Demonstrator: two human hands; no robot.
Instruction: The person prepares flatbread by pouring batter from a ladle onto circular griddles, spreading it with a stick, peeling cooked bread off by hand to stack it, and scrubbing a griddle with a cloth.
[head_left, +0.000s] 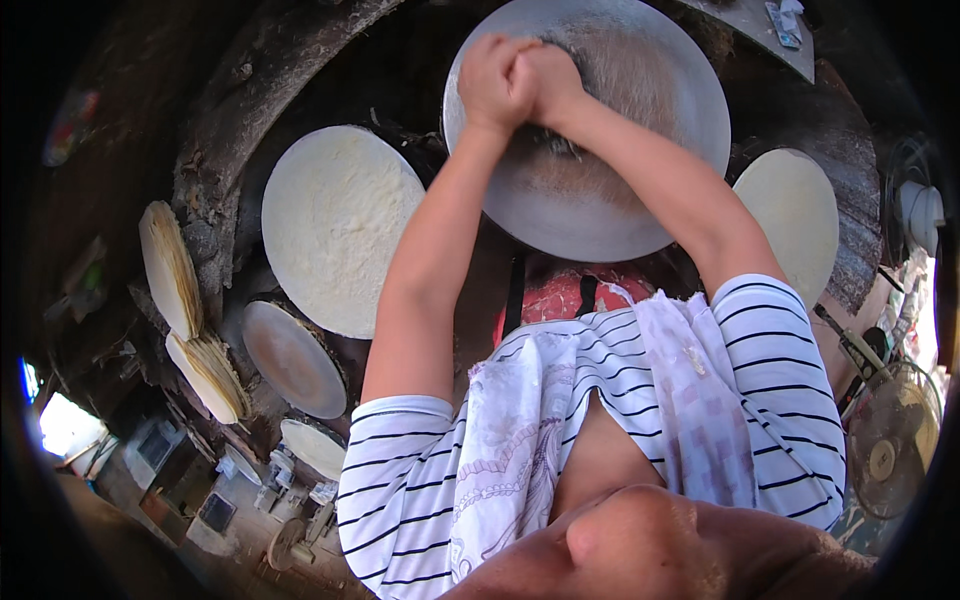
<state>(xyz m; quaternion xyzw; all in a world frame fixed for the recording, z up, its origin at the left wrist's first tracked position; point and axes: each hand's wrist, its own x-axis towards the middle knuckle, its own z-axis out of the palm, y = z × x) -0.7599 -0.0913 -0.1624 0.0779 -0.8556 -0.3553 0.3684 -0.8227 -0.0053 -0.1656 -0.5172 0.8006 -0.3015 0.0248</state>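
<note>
My left hand and my right hand are pressed together with curled fingers, low over a large round metal griddle. Beneath them shows the edge of a dark fibrous pad, mostly covered by the hands and wrists. The griddle is pale grey at the rim, with brown streaked marks across its middle. Both forearms reach over its near side.
Left of the griddle, a round plate bears a pale batter sheet; another pale sheet lies at right. Stacks of thin flatbreads stand far left. A brown-marked griddle sits below. An electric fan stands lower right.
</note>
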